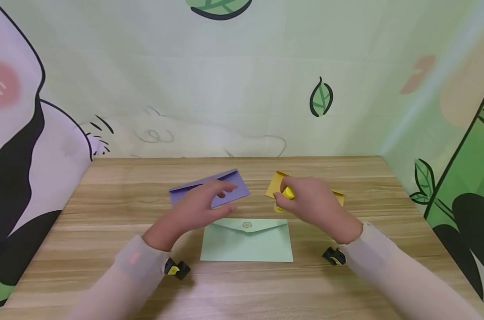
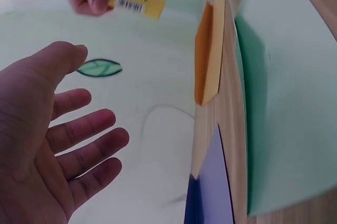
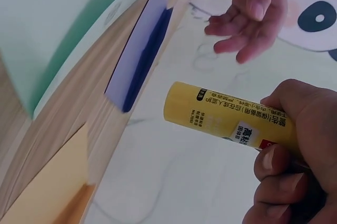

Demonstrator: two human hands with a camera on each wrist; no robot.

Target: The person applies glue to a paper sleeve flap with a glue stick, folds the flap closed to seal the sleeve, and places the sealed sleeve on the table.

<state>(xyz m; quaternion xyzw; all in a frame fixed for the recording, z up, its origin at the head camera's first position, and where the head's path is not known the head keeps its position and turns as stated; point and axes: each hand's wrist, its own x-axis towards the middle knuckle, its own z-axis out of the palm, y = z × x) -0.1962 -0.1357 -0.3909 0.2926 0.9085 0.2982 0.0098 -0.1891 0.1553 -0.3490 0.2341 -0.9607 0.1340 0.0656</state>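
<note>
My right hand (image 1: 312, 198) grips a yellow glue stick (image 3: 226, 116) above the table, with its thumb and curled fingers around the barrel. Printed lettering and a barcode label show on the stick. Under that hand lies a yellow envelope (image 1: 273, 186) with its flap raised, partly hidden by the hand. My left hand (image 2: 68, 129) hovers with fingers spread and nothing held, over the purple envelope (image 1: 238, 189), whose flap is also raised. Nearest to me lies a mint-green envelope (image 1: 247, 246), its pointed flap folded down, with a round seal-like mark on it.
Everything lies on a wood-grain table (image 1: 106, 222). A pale printed cloth (image 1: 242, 89) with leaves and panda figures stands behind it and along the sides. Small black devices are strapped at both wrists.
</note>
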